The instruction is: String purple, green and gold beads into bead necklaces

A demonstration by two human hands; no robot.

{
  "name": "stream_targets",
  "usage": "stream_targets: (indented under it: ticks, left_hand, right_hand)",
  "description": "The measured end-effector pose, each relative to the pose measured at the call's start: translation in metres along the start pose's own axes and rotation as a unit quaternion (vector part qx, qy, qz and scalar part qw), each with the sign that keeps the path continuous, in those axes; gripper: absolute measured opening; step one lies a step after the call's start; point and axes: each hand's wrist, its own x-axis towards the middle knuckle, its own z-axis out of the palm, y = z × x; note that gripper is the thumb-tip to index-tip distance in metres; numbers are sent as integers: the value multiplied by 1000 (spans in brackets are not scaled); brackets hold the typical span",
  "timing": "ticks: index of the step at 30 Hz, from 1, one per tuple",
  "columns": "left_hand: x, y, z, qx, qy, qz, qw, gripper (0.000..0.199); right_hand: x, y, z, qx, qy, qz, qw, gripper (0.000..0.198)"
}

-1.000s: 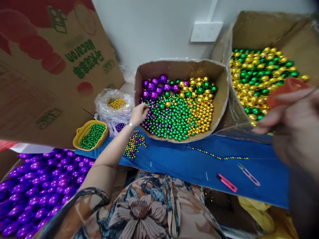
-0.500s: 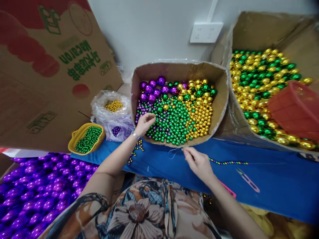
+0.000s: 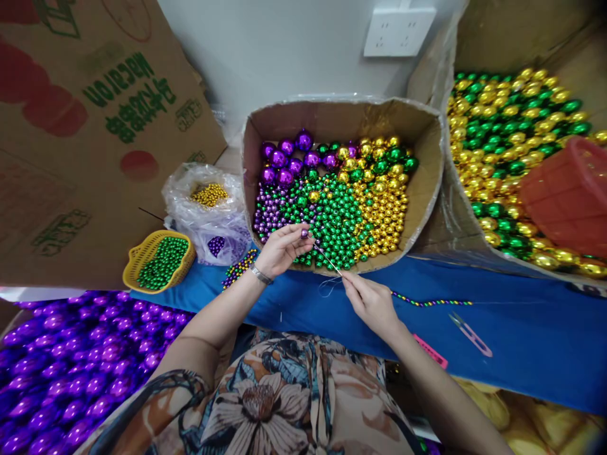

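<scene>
My left hand (image 3: 284, 248) is over the near left edge of a cardboard box (image 3: 417, 234), its fingertips pinching a small shiny purple bead (image 3: 304, 234). My right hand (image 3: 367, 297) is closed on a long thin needle (image 3: 328, 260) that points up and left toward that bead. Loose thread (image 3: 329, 287) curls beside the right fingers. Inside the box lie large purple balls (image 3: 284, 158), small green beads (image 3: 334, 215) and gold beads (image 3: 384, 212). To the right of my right hand, a strung row of small multicoloured beads (image 3: 427, 303) lies on the blue cloth (image 3: 521, 354).
Thread snips (image 3: 469, 333) and a pink object (image 3: 430, 351) lie at right. A yellow basket (image 3: 190, 259) of green beads and plastic bags (image 3: 175, 189) stand left. A bigger box holds gold and green balls (image 3: 502, 133) and a red basket (image 3: 564, 196). Purple balls (image 3: 95, 366) fill the lower left.
My left hand has moved slightly right and down, and a purple bead now shows in its fingers. The needle in my right hand now points at that bead. The view has shifted a little.
</scene>
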Motion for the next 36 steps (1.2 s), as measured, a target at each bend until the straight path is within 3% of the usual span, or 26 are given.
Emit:
stream_targets:
  ticks: [7, 11, 13, 15, 18, 20, 21, 23, 24, 25, 26, 28, 30, 32, 36]
  left_hand:
    - [-4, -7, 6, 86, -18, 71, 994, 32]
    - [-2, -10, 11, 139, -73, 56, 986, 36]
    - [9, -4, 10, 205, -64, 96, 972, 35]
    - [29, 6, 7, 327, -14, 198, 924, 31]
    - [64, 23, 1, 543, 56, 327, 771, 27]
    - [84, 31, -2, 647, 77, 345, 676, 34]
    - [92, 33, -4, 683, 84, 334, 644, 36]
    - [101, 34, -7, 719, 94, 299, 620, 36]
    - [102, 33, -8, 715, 97, 286, 631, 34]
    - [101, 31, -8, 691, 97, 281, 659, 33]
    - [97, 29, -8, 645, 93, 280, 705, 32]
    - [84, 24, -6, 490, 53, 247, 834, 34]
    - [67, 21, -2, 293, -15, 154, 943, 35]
    - [50, 17, 2, 140, -68, 57, 986, 36]
    - [28, 12, 8, 41, -79, -4, 996, 30]
  right_hand:
    - [1, 5, 6, -99, -12, -8, 995, 26]
    - [4, 4, 9, -65, -2, 20, 998, 25]
    - [4, 6, 8, -46, 14, 31, 998, 23]
    - [3, 9, 6, -48, 27, 36, 998, 22]
    - [1, 13, 4, -59, 40, 43, 997, 21]
    - [0, 15, 4, -61, 42, 49, 996, 22]
    - [-1, 15, 4, -61, 41, 51, 996, 22]
    - [-2, 15, 5, -62, 41, 55, 996, 23]
    - [-3, 14, 5, -63, 42, 58, 995, 23]
    - [-3, 14, 5, -63, 43, 59, 995, 24]
    - [-4, 14, 5, -62, 45, 60, 995, 24]
    - [-4, 14, 3, -57, 47, 62, 995, 24]
    - [-4, 14, 1, -51, 48, 63, 996, 23]
    - [-3, 14, 0, -46, 50, 59, 996, 23]
    - [-2, 11, -1, -39, 52, 49, 997, 23]
